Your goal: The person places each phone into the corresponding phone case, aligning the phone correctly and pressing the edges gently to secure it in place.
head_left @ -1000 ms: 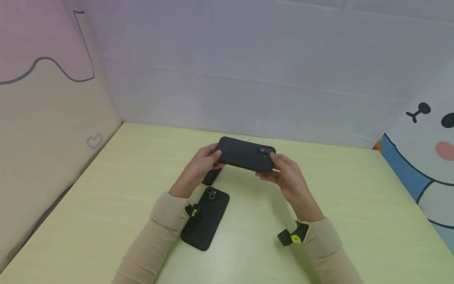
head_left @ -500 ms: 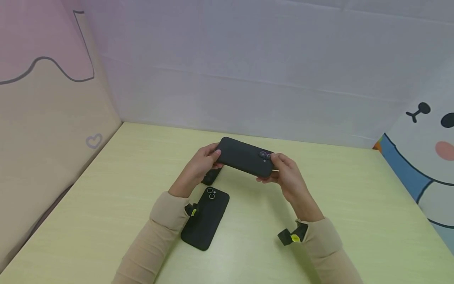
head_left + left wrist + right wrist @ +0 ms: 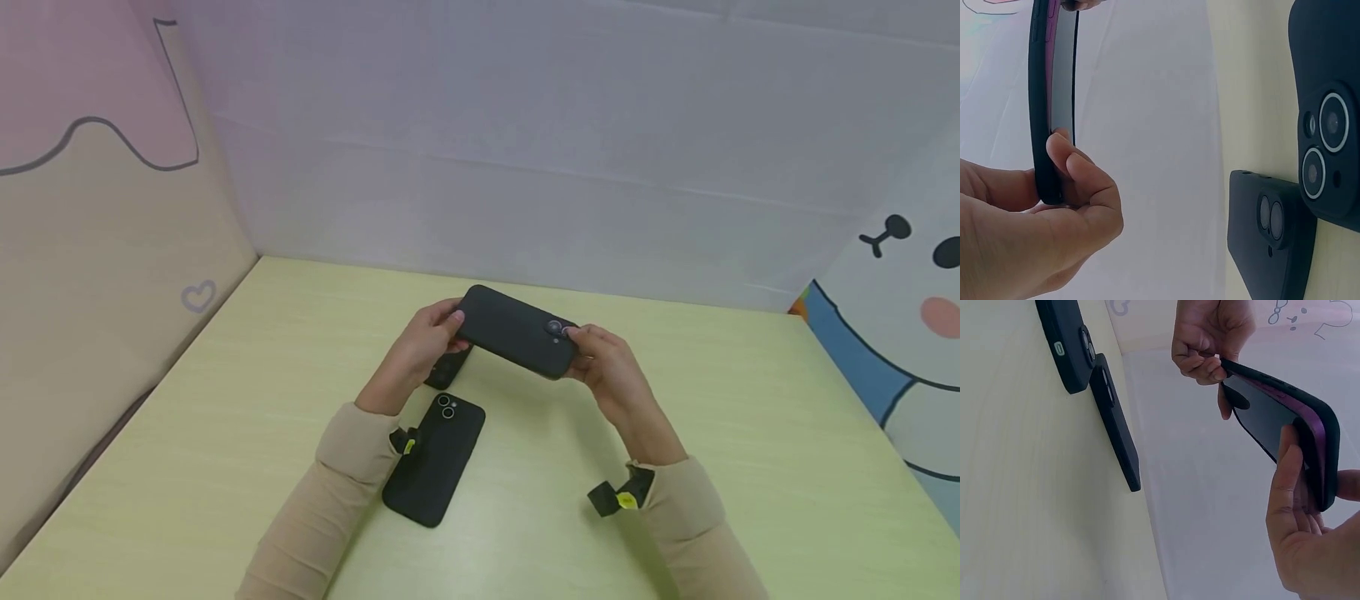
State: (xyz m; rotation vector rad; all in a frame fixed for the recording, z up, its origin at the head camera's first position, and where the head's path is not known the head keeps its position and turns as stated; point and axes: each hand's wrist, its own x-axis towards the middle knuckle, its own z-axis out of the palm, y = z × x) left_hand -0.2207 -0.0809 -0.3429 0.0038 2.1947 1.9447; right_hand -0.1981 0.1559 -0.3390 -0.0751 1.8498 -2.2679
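Note:
Above the table, both hands hold a smartphone [image 3: 512, 327] in a black case, camera side facing up toward the head. My left hand [image 3: 427, 342] pinches its left end, thumb on the case back and fingers underneath. My right hand [image 3: 611, 371] grips the camera end, thumb beside the lenses. A purple phone side [image 3: 1315, 425] shows between the black case [image 3: 1332, 434] and the screen [image 3: 1266, 419] in the right wrist view. In the left wrist view the case edge [image 3: 1038, 119] runs along that purple strip, left fingers [image 3: 1082, 172] curled against the screen side.
A black phone [image 3: 435, 462] with two ringed lenses lies back up on the pale table [image 3: 540, 508], partly under the left sleeve. Behind it, another black phone [image 3: 448, 368] is partly hidden by the left hand. A white curtain [image 3: 555, 150] hangs at the back.
The held phone's camera end has dipped toward the person, so the phone slants more. The right thumb has shifted slightly left by the lenses. The left hand has barely moved.

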